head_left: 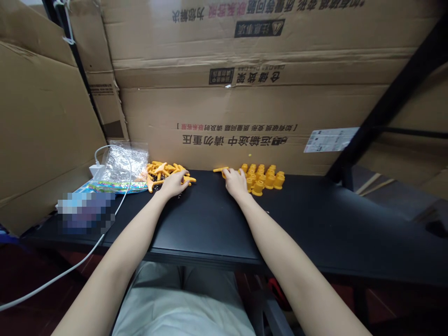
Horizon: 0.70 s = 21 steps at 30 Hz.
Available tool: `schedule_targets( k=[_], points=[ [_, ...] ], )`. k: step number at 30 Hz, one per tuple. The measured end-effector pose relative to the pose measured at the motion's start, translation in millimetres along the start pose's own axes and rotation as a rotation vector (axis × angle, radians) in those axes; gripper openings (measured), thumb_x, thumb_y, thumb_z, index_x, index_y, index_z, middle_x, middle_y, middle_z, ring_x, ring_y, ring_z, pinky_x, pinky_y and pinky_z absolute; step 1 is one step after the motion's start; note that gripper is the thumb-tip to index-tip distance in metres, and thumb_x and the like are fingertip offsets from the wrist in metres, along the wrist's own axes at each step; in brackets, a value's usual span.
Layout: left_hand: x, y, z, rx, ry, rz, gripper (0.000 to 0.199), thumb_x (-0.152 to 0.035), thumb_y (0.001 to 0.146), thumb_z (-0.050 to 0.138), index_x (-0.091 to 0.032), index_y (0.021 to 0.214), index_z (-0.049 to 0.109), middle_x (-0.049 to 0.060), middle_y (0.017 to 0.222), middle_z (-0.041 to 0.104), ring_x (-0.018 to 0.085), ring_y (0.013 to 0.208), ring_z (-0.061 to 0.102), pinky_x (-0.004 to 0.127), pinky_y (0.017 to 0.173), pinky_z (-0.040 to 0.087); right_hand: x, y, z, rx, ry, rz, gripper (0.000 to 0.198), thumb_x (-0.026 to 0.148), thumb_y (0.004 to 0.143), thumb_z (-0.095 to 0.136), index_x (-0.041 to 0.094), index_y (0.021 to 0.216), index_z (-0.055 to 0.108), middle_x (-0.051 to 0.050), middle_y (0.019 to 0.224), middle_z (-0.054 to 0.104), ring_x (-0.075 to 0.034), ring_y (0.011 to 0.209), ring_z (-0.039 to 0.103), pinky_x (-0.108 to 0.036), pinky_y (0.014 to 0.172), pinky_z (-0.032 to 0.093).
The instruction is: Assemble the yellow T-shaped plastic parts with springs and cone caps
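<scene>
My left hand (174,183) reaches over the right side of a loose pile of orange plastic pieces (159,170), some with a branched, handle-like shape. Its fingers are curled together at one orange plastic piece (191,179), which sticks out past the fingertips. My right hand (236,182) is closed near the back of the table, its fingers bent down around something orange mostly hidden under them. A thin orange stick-shaped piece (220,169) lies just beyond its fingertips. Beside this hand, on its right, several yellow-orange stepped cup-shaped parts (258,187) stand upright in a group.
The black table (206,228) ends at a tall cardboard sheet (224,107). At left lie a clear plastic bag (122,161), a colourful packet (121,187) and a blurred-out item (87,212). A white cable (82,261) runs over the front edge. A black frame post (381,107) rises at right.
</scene>
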<state>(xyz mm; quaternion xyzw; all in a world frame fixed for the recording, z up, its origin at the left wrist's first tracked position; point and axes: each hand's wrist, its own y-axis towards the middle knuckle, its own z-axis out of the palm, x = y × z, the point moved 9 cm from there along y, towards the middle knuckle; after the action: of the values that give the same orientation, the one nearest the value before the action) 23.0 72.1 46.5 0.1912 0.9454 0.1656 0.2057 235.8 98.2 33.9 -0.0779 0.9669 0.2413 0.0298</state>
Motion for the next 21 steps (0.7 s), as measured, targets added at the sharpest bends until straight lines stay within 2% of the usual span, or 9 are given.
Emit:
schedule_targets(
  k=[6, 11, 15, 21],
  points=[
    [-1, 2, 4, 0.007, 0.010, 0.042, 0.031, -0.025, 0.086, 0.052, -0.016, 0.114, 0.062, 0.009, 0.100, 0.069, 0.022, 0.094, 0.064, 0.032, 0.084, 0.049, -4, 0, 19, 0.156, -0.050, 0.040, 0.056, 0.005, 0.080, 0.045, 0.020, 0.134, 0.051, -0.013, 0.125, 0.060, -0.026, 0.122, 0.049, -0.055, 0.112, 0.005],
    [-3, 6, 15, 0.020, 0.073, 0.160, 0.031, -0.010, 0.084, 0.045, -0.015, 0.106, 0.067, 0.011, 0.118, 0.064, 0.022, 0.113, 0.057, 0.037, 0.099, 0.045, -9, -1, 26, 0.202, 0.000, 0.079, 0.055, 0.009, 0.085, 0.042, 0.017, 0.139, 0.047, -0.015, 0.139, 0.051, -0.029, 0.136, 0.034, -0.064, 0.110, -0.002],
    [0, 6, 30, 0.102, 0.123, 0.205, 0.042, -0.005, 0.080, 0.045, -0.020, 0.112, 0.068, 0.010, 0.130, 0.058, 0.023, 0.125, 0.049, 0.043, 0.108, 0.038, -9, -2, 28, 0.234, -0.010, 0.074, 0.053, 0.008, 0.086, 0.040, 0.017, 0.138, 0.047, -0.015, 0.135, 0.055, -0.027, 0.136, 0.036, -0.064, 0.110, -0.005],
    [9, 2, 43, 0.209, 0.115, 0.098, 0.054, -0.003, 0.074, 0.051, -0.028, 0.119, 0.065, 0.009, 0.148, 0.043, 0.029, 0.137, 0.037, 0.055, 0.112, 0.030, -13, -2, 24, 0.218, -0.039, 0.113, 0.046, 0.012, 0.087, 0.041, 0.015, 0.132, 0.053, -0.017, 0.128, 0.061, -0.030, 0.129, 0.044, -0.065, 0.108, -0.005]
  ],
)
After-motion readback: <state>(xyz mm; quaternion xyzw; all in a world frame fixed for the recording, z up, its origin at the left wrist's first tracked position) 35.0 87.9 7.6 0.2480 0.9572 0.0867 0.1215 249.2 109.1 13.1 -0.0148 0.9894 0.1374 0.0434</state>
